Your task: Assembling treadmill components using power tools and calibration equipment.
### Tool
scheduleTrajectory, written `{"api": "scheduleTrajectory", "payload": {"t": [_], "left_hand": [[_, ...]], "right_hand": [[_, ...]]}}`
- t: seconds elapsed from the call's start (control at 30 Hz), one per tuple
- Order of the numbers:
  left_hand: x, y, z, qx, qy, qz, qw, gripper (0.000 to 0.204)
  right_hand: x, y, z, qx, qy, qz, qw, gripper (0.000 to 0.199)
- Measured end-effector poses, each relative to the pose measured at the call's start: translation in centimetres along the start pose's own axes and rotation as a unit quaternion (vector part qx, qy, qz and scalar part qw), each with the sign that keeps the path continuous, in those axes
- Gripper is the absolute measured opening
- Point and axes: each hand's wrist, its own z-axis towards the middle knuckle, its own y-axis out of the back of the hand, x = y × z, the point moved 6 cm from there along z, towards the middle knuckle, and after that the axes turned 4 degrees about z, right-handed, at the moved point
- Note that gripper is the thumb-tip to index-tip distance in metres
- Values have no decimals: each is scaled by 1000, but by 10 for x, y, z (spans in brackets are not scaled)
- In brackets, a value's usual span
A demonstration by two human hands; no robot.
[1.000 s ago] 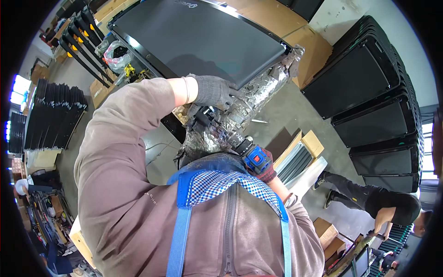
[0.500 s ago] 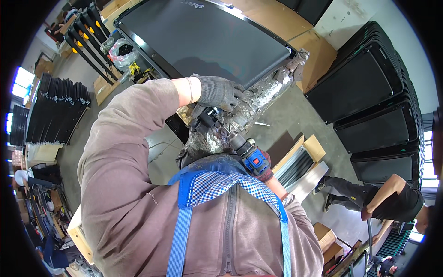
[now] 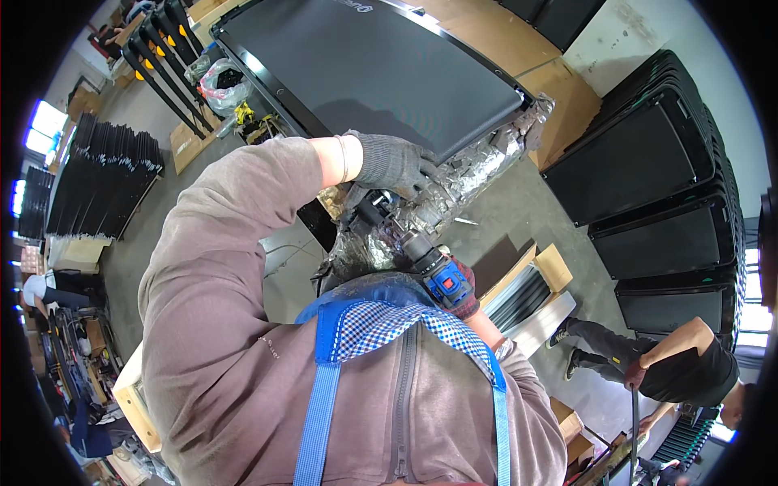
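My right hand [image 3: 468, 290], in a dark red glove, is wrapped round a blue and black cordless drill [image 3: 446, 279]. The drill's chuck points up and left, toward a black part [image 3: 374, 211] at the near end of a treadmill deck [image 3: 389, 77]. My left hand [image 3: 397, 166], gloved in grey, bends its fingers down over the deck's near edge, just above that black part. Whatever lies under those fingers is hidden. Crumpled silver wrapping [image 3: 478, 174] covers a support below the deck's edge.
An open carton of grey tubes [image 3: 523, 300] stands to my right. Beyond it a co-worker [image 3: 681, 364] holds a dark bar. Stacked black decks [image 3: 648, 154] lean at the far right. Black uprights [image 3: 166, 77], a plastic bag [image 3: 225, 85] and stacked black panels [image 3: 101, 174] are at left.
The view has shifted slightly, so the deck and both hands sit a little farther right. My hands and the drill keep nearly the same places against the deck. The co-worker's bar hangs more upright.
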Motion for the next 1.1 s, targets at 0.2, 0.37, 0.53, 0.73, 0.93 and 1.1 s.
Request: {"api": "scheduleTrajectory", "payload": {"t": [0.2,0.37,0.53,0.73,0.93,1.1], "left_hand": [[-2,3,-1,-45,24,-22,998,19],[-1,1,0,18,42,-24,999,27],[1,-2,-11,15,96,3,995,82],[-6,15,-49,15,347,-118,930,119],[-60,12,-27,-108,523,-176,827,104],[-58,11,-6,-143,689,-96,704,79]], "right_hand": [[-7,-1,1,17,-41,61,997,36],[-5,28,23,63,8,-35,997,42],[7,64,36,20,204,-142,968,48],[-55,68,23,-1,67,-33,997,47],[-137,115,51,-83,-47,-59,994,30],[-232,140,73,-240,-208,272,908,28]]}}
